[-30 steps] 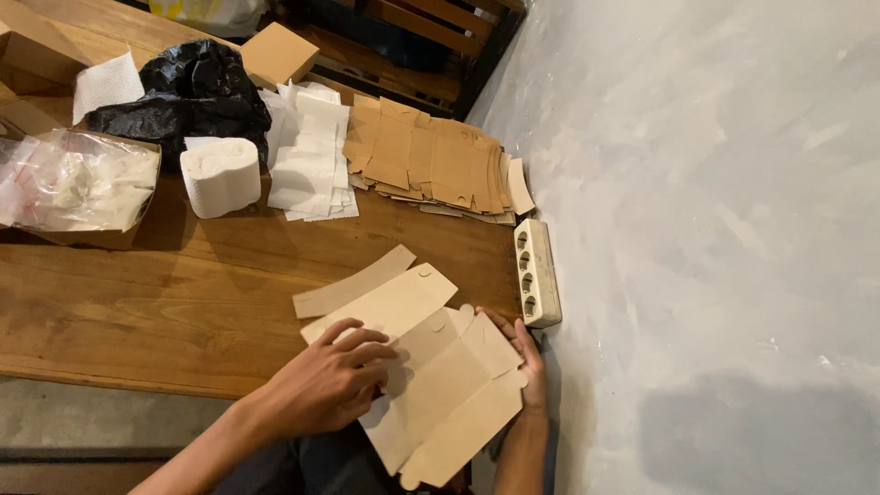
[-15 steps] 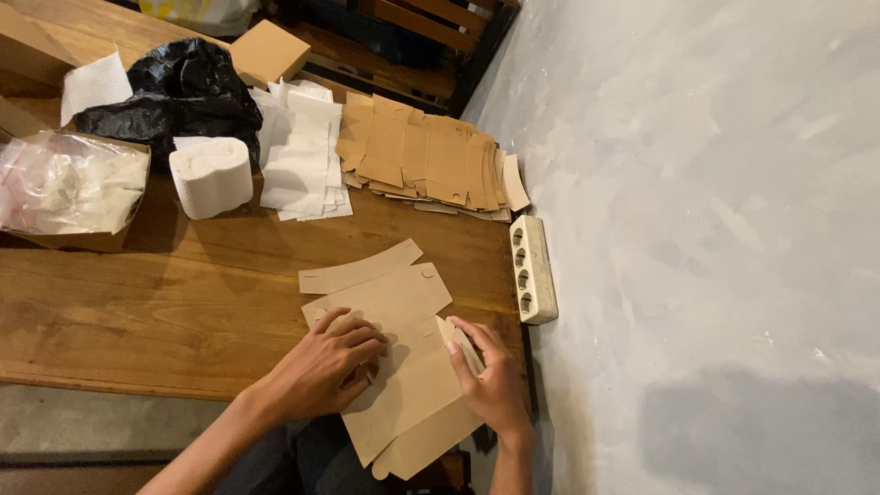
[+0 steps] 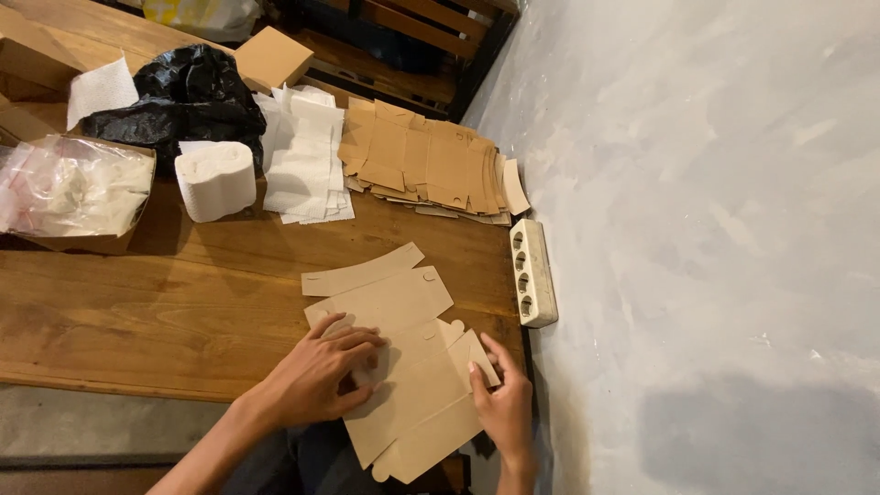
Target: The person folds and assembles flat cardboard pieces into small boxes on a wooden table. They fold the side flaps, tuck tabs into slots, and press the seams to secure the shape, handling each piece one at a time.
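Observation:
A flat brown cardboard box blank (image 3: 394, 316) lies at the near edge of the wooden table (image 3: 147, 293), its lower part hanging past the edge. My left hand (image 3: 325, 371) presses flat on the blank's middle, fingers spread. At the blank's right side my right hand (image 3: 500, 403) pinches a small side flap and folds it inward.
A stack of flat brown blanks (image 3: 426, 165) lies at the back. Beside it sit white paper sheets (image 3: 302, 156), a white paper roll (image 3: 215, 179), a black plastic bag (image 3: 179, 101), a clear plastic bag (image 3: 69, 188) and a small folded box (image 3: 273, 57). A white power strip (image 3: 532, 270) lies along the right edge by the grey wall.
The blank has shifted slightly on the table. My right hand moved from beneath the blank's right edge up onto the side flap. My left hand stayed pressed on the middle.

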